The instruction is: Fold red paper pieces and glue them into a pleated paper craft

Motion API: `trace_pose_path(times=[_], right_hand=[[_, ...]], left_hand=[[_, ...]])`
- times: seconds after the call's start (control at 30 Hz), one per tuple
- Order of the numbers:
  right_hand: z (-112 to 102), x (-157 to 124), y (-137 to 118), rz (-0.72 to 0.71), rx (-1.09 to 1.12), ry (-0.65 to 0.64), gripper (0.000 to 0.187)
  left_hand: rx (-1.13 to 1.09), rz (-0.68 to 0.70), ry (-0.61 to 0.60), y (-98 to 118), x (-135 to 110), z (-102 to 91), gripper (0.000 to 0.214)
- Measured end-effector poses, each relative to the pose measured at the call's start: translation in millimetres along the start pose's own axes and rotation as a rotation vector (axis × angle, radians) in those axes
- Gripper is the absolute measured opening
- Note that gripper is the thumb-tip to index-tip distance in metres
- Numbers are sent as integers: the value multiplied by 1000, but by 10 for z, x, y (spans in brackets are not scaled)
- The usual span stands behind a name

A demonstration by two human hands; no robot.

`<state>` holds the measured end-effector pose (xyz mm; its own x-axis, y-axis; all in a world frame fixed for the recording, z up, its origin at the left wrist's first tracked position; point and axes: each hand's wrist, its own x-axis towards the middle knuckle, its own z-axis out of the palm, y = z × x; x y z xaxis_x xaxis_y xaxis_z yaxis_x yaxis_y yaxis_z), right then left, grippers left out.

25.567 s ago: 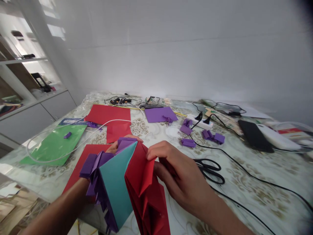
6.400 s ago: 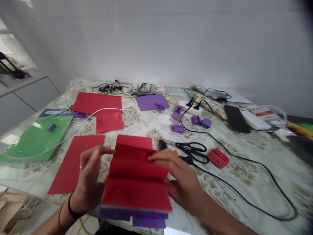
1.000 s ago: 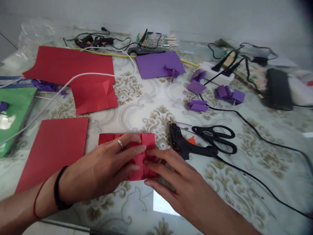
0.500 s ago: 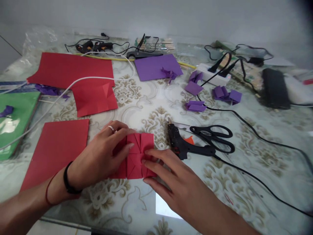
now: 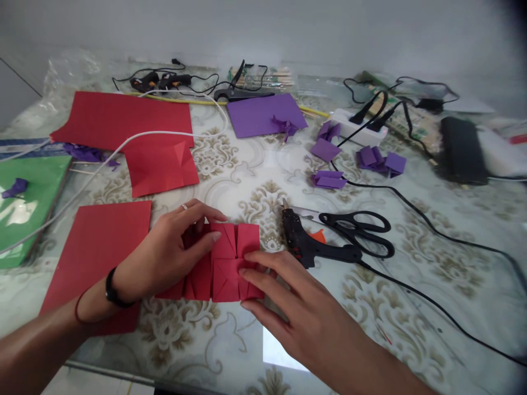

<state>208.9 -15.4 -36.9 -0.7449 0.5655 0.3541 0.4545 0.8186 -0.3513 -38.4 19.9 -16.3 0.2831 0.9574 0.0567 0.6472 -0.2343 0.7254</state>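
Several folded red paper squares (image 5: 225,280) lie flat in front of me, side by side with creased flaps on top. My left hand (image 5: 177,241) is over the left part, its thumb on the paper and its index finger along the far edge; the other fingers are partly hidden. At the right end, my right hand (image 5: 284,291) presses two fingertips on top, with the thumb at the near corner. A flat red sheet (image 5: 99,241) lies to the left, partly under my left forearm. A black glue gun (image 5: 300,241) and black-handled scissors (image 5: 354,230) lie to the right.
Cut red paper (image 5: 135,115) and a purple sheet (image 5: 267,115) lie farther back. Folded purple pieces (image 5: 329,178) sit by a white power strip (image 5: 358,127). A white cable (image 5: 152,132) crosses the left side above a green sheet (image 5: 28,214). More glue guns (image 5: 160,82) lie behind.
My left hand has shifted slightly left and its fingers have lifted and loosened, showing more of the red paper's left side. My right hand stays in place.
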Motion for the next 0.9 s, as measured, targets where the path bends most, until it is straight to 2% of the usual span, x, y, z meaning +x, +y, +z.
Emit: trace_pose_path(times=[0.1,0.33,0.47,0.7,0.9], right_hand=[[-11,-10,-2,-3,7,-2,22],[-31,-26,5,201,223,56,27],[-118,-19,7,287,242,51,33],[-120,-58,101,378,95,96,30],[-120,-58,85,415,156,63,21]], left_hand=[[-36,-16,-15,9,1,-6,18],[-48,-7,-18,-7,-16,-1,18],[-7,12,-27,-23,-19,0,20],[153,275,61,-81,-52,71,22],[193,473,-10,-68,-77,93,21]])
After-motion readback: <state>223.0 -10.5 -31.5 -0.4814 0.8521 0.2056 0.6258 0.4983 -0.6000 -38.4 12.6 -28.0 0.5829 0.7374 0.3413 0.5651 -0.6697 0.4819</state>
